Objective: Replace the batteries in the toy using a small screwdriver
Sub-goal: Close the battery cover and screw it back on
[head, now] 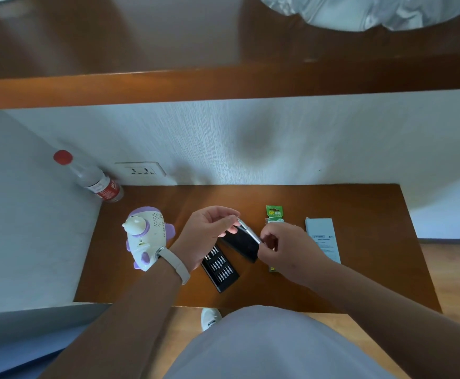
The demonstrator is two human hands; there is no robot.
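Observation:
A white and purple toy (146, 236) stands on the left part of the brown table (360, 269). Above the table's middle I hold a slim silver screwdriver (249, 231) between both hands. My right hand (286, 250) grips its handle end, and the fingertips of my left hand (209, 231) pinch its tip end. Below the hands lie a black bit tray (220, 268) with several bits and its black lid (242, 246). A green battery pack (274, 214) lies to the right, partly hidden by my right hand.
A clear bottle (97, 179) with a red cap leans in the back left corner beside a wall socket (140, 169). A pale blue-grey box (322, 239) lies at the right. A wooden shelf (223, 86) overhangs the table. A white shoe (210, 318) shows below the table's front edge.

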